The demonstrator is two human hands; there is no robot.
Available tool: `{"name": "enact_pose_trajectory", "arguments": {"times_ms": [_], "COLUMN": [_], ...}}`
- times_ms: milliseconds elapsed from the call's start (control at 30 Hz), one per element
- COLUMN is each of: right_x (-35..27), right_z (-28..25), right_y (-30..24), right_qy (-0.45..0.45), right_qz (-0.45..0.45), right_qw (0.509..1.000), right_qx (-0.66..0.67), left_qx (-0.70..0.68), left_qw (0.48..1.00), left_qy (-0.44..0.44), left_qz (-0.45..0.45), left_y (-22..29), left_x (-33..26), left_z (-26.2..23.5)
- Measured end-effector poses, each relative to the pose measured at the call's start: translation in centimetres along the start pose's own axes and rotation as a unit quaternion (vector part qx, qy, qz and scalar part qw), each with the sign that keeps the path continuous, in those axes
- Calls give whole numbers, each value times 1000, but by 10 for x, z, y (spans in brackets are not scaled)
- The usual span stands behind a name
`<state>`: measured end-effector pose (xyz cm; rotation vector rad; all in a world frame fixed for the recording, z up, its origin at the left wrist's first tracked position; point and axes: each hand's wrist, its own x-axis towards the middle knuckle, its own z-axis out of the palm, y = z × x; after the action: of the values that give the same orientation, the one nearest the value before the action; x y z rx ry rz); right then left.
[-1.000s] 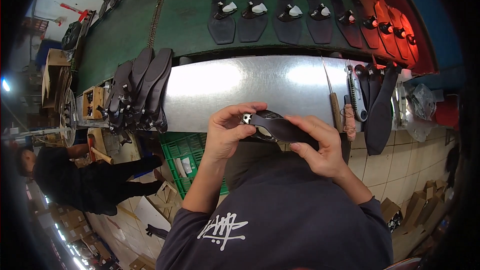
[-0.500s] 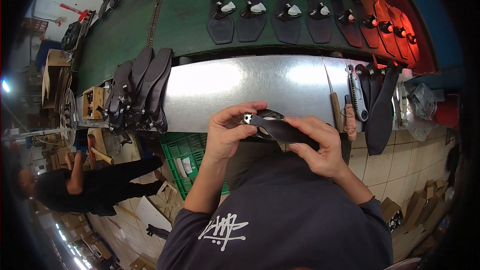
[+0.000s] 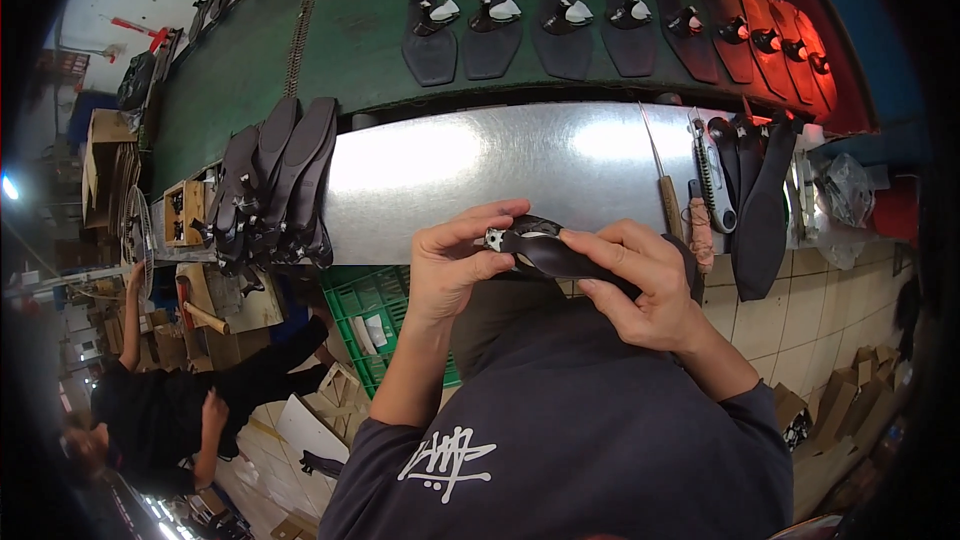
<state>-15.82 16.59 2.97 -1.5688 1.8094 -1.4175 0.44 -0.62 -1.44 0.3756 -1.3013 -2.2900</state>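
Note:
Between my hands, just above the bench's near edge, is a dark sandal sole [image 3: 562,258] with a curved strap on it and a small shiny piece at its left end. My left hand [image 3: 450,258] pinches that left end between thumb and fingers. Farther along to the right, my right hand [image 3: 645,285] grips the sole with thumb and fingertips. Part of the sole is hidden behind the right-hand fingers.
Dark sandal soles [image 3: 300,160] are piled at the bench's left. Several strapped soles [image 3: 562,40] lie on the green belt [image 3: 375,15] behind the metal bench [image 3: 480,180]. An awl [image 3: 668,210], a cutter [image 3: 722,190] and more soles [image 3: 762,230] lie right. A co-worker [image 3: 170,410] stands left.
My hands keep their hold on the sole, which has tilted slightly. The strapped soles on the belt appear a little farther left. The co-worker has shifted and now reaches an arm out.

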Motion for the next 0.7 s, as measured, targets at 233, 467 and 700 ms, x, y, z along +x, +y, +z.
{"name": "enact_pose_trajectory", "arguments": {"times_ms": [233,467,700], "right_x": [4,5,3], "right_z": [-2,-7,-4], "right_y": [-2,-5,-8], "right_qy": [-9,-30,-19], "right_qz": [-10,-27,-36], "right_qw": [999,997,995], "right_qx": [-31,-64,-93], "left_qx": [67,106,98], "left_qw": [995,987,989], "left_qy": [-56,-88,-81], "left_qz": [53,86,73], "left_y": [0,-4,-6], "left_x": [0,-1,-2], "left_z": [-2,-5,-7]}}
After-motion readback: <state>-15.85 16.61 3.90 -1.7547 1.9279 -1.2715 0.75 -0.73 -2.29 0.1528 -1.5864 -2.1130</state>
